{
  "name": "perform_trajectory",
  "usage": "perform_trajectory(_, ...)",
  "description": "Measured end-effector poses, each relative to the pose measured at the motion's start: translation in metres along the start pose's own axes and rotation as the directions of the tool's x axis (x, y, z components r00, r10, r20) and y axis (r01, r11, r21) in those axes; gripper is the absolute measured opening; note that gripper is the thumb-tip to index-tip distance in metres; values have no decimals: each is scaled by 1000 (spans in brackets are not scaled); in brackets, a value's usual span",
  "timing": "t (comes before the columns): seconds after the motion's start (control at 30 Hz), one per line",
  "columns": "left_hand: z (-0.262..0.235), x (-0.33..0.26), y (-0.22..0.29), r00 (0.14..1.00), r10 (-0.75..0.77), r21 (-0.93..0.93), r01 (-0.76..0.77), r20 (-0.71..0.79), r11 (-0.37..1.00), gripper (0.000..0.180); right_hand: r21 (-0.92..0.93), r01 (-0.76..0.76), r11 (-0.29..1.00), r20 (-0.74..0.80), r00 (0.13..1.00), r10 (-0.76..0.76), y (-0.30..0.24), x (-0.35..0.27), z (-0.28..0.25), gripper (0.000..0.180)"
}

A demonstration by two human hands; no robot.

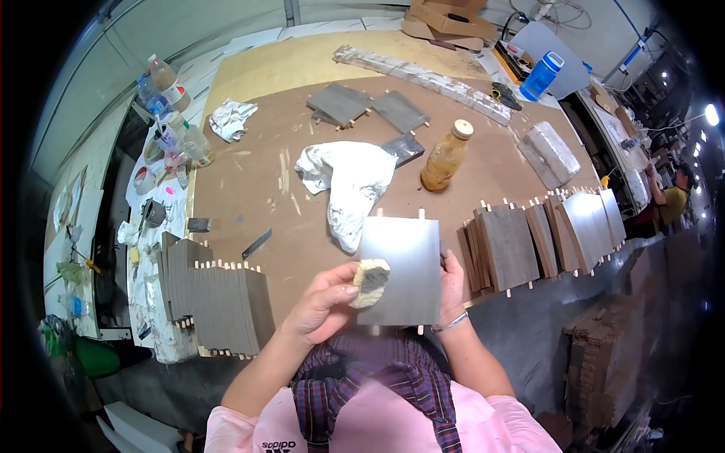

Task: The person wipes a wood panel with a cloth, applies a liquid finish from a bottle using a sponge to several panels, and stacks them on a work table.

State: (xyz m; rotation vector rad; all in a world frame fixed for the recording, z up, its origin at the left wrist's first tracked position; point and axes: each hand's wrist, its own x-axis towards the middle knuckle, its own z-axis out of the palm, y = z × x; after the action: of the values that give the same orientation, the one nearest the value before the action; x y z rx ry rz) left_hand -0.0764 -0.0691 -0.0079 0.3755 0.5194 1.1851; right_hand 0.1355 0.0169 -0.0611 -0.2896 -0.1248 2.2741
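My left hand (323,303) pinches a pale yellow sponge (371,282) with a dark grey smudged face. It is held at the left edge of a grey rectangular panel (405,264), which has short wooden dowels sticking out of its top and bottom edges. My right hand (451,287) grips that panel by its right edge; some of its fingers are hidden behind the panel. Beyond the panel lies a crumpled white cloth (349,181). A bottle of amber liquid (447,157) with a pale cap stands to the right of the cloth.
Stacks of dowelled panels stand at left (230,306) and right (510,245). Loose grey panels (337,104) lie farther back, near a long whitish bar (423,81). A wrapped block (551,151), a blue bottle (542,77) and a dark strip (257,244) rest around the brown tabletop (249,181). Another person (668,198) works far right.
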Motion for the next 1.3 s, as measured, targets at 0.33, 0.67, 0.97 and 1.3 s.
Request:
perform_trajectory(0.33,-18,-6,5,997,73,43,-72,-30,996,54,-800,190,-568,423,852,-310,14,-24,71,112)
perform_trajectory(0.67,-19,-13,3,1000,5,48,-5,-5,999,47,-567,6,-823,556,741,-377,15,-3,78,70)
perform_trajectory(0.97,-14,-14,-5,995,-103,148,99,17,984,37,-459,309,-833,581,814,-18,-8,14,97,59)
perform_trajectory(1.3,-14,-17,-7,995,-101,148,100,4,984,34,-604,124,-787,643,658,-390,-29,38,61,21)
